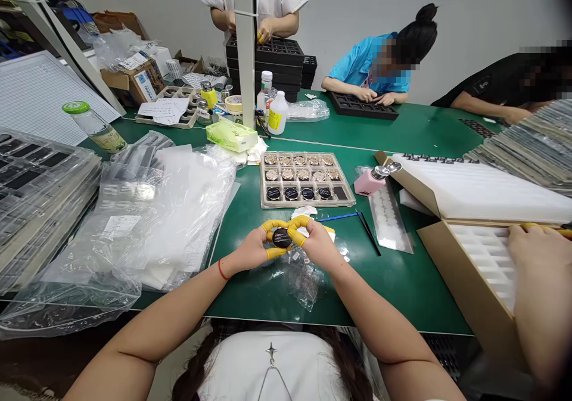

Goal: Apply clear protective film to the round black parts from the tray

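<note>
Both hands meet near the middle of the counter's near edge, w/ yellow finger covers on the tips. Left hand [251, 250] and right hand [318, 243] are each curled tight round one small black disc [282, 238], pinched between thumbs and forefingers on both sides; it's held just above the counter [402, 282], not resting on it.

Just beyond the hands, toward the counter's middle, sits a tray [306, 179] w/ three rows of pockets. The two far rows hold gold-toned round pieces; the near row holds four dark discs, and the pocket at its right end looks to hold no disc. So judging by the tray, most pockets are filled, approx. one slot left, and the disc in hand isn't seated anywhere yet.

Under and right of the hands lies crumpled clear wrap [304, 276], prob. packaging. A blue stick [342, 216] and a thin black tool [369, 233] lie right of the hands, apart from them. A pink dispenser bottle [370, 181] stands just beside the tray's right end. Clear plastic bags [147, 222] are heaped over the counter's left side.

At the right edge another person's hand [531, 243] rests on an open cardboard box [473, 270] w/ a white insert. Other people work along the far edge.
</note>
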The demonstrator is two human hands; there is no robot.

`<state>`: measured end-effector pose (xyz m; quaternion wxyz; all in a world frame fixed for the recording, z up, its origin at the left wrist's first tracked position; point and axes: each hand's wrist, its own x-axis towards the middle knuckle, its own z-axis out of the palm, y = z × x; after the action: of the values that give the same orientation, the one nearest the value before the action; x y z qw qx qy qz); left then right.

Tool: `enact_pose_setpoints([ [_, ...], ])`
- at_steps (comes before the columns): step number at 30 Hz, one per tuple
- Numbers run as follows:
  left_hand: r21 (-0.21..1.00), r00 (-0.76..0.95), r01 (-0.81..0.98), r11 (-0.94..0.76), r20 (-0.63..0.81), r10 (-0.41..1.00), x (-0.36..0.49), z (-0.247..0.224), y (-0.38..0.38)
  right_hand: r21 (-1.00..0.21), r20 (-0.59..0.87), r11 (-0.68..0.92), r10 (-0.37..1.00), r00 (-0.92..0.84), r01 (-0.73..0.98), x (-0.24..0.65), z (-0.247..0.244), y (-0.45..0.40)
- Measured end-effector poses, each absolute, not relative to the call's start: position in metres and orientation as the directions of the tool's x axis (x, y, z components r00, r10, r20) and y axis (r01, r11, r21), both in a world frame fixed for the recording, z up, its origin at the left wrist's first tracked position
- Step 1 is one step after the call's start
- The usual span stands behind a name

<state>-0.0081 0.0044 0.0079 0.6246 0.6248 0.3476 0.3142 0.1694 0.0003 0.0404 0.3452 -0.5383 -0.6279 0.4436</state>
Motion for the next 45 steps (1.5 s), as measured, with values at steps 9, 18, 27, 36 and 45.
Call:
enact_pose_setpoints([
  [9, 0.997, 0.563, 0.051, 0.049, -0.070, 0.823, -0.008, 0.009, 0.006, -0.831, 0.043, 0.149, 0.978, -0.205, 0.536, 0.181, 0.042, 0.001],
  [18, 0.994, 0.556, 0.064, 0.084, -0.106, 0.824, -0.006, 0.012, 0.004, -0.198, -0.043, 0.067, 0.996, -0.077, 0.978, 0.260, -0.002, -0.001],
  [27, 0.996, 0.540, 0.075, 0.058, -0.089, 0.837, -0.004, 0.003, 0.002, -0.546, 0.282, 0.121, 0.958, 0.045, 0.829, 0.225, 0.010, -0.027],
  [36, 0.999, 0.556, 0.018, 0.047, -0.049, 0.830, -0.006, 0.005, 0.002, -0.408, 0.475, 0.422, 0.856, -0.206, 0.810, 0.155, 0.013, -0.032],
  [45, 0.997, 0.563, 0.027, 0.071, -0.074, 0.823, -0.003, 0.007, 0.004, -0.422, 0.459, 0.462, 0.851, -0.256, 0.780, 0.173, 0.026, -0.012],
])
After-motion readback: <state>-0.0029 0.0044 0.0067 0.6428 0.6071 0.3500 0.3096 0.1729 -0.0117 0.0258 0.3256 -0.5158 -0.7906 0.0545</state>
